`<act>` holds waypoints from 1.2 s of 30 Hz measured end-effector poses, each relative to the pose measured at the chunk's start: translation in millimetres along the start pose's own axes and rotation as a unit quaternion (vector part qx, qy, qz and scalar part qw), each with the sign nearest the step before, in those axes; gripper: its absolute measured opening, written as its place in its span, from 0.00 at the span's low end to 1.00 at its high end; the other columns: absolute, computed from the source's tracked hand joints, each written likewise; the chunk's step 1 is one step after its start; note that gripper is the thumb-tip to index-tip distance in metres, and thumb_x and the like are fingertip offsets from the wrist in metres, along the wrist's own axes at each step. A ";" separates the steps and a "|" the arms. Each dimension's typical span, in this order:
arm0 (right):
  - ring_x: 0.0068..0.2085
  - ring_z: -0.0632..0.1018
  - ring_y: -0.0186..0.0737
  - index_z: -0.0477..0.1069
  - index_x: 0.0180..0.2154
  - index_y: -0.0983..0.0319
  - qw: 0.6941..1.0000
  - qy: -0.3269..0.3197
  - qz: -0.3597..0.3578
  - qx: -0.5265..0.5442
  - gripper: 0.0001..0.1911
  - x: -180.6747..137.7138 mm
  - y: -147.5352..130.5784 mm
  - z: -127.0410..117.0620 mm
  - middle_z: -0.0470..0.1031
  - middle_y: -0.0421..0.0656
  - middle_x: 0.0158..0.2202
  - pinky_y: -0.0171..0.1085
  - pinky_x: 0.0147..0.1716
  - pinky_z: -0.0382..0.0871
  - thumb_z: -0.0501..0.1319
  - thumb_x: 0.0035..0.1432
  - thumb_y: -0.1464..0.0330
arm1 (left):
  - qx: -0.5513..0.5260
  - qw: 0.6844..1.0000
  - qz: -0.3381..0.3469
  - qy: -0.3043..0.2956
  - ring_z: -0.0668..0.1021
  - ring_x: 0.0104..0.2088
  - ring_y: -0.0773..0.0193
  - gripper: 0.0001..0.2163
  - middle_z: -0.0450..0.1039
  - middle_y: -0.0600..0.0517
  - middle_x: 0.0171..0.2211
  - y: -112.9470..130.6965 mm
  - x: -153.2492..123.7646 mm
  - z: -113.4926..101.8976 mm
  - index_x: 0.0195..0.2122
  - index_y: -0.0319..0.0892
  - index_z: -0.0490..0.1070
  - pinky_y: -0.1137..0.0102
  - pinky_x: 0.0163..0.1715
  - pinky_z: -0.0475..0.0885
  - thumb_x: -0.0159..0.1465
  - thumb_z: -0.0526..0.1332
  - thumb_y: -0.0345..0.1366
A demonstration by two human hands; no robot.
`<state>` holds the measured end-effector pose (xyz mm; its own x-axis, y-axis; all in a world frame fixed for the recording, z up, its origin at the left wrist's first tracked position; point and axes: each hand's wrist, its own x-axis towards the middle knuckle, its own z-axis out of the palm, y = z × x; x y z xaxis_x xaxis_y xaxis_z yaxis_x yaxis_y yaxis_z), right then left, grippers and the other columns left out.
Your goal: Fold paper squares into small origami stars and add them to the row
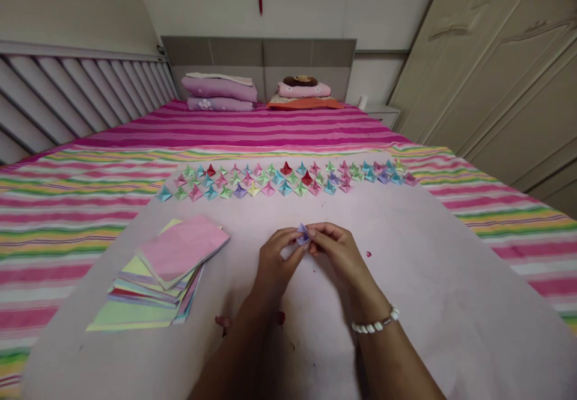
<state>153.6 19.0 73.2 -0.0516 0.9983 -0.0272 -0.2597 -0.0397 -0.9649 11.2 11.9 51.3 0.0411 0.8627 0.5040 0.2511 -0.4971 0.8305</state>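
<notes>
Stack of coloured paper sheets, far left, on a pale surface. Left hand, fingers pinching a small purple folded paper held between both hands; right hand, fingers pinching its other side, white-beaded bracelet at the wrist

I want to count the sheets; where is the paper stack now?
In the head view, the paper stack lies on the left, beyond the left hand's outer side, nearer the camera than the rows of folded pieces.
</notes>
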 end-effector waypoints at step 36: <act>0.19 0.65 0.30 0.67 0.20 0.62 0.981 -0.129 0.017 -0.143 0.15 -5.9 3.1 4.8 0.67 0.35 0.18 0.32 0.20 0.57 0.66 0.48 0.59 | -0.182 0.950 -0.253 0.021 0.64 0.21 0.71 0.17 0.62 0.58 0.17 11.3 0.6 -6.4 0.18 0.40 0.66 0.74 0.22 0.58 0.58 0.62 0.46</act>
<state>148.5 12.8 71.7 -0.3073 0.9511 -0.0300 0.0266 -0.0230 -0.9994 7.9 6.2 62.5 -0.0356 0.9992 0.0205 -0.1236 -0.0248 0.9920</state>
